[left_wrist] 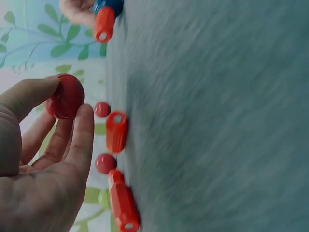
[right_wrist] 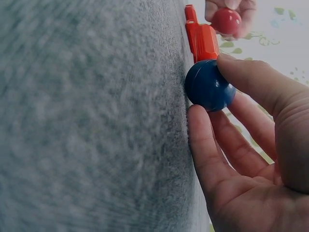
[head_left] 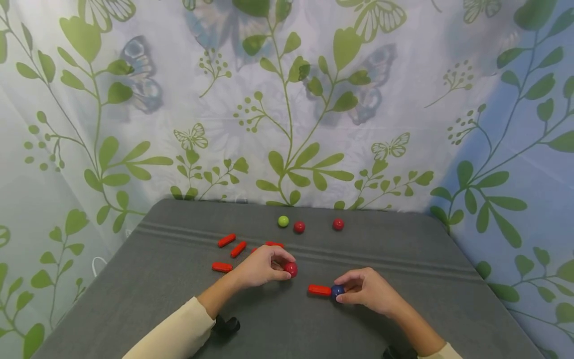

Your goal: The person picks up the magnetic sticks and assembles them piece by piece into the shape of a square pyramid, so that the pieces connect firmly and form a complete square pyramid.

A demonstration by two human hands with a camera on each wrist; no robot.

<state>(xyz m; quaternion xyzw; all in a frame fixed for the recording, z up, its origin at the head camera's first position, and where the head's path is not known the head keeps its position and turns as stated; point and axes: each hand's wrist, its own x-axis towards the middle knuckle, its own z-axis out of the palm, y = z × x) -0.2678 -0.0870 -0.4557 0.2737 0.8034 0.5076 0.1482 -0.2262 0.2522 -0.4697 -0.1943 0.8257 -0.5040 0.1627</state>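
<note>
My left hand (head_left: 266,267) pinches a glossy red ball (head_left: 291,269) between thumb and fingertips, and in the left wrist view the red ball (left_wrist: 66,96) is held off the cloth. To the right, my right hand (head_left: 367,289) pinches a dark blue ball (head_left: 338,292) low at the table surface. A short red stick (head_left: 319,290) lies end-on against the blue ball's left side. In the right wrist view the blue ball (right_wrist: 209,86) shows a fine seam, with the red stick (right_wrist: 206,42) just beyond it.
Several loose red sticks (head_left: 221,267) lie left of and behind my left hand. Toward the table's back are a green ball (head_left: 283,221) and two red balls, one in the middle (head_left: 299,227) and one further right (head_left: 338,224). A leaf-patterned curtain (head_left: 287,124) hangs behind the grey table (head_left: 403,239).
</note>
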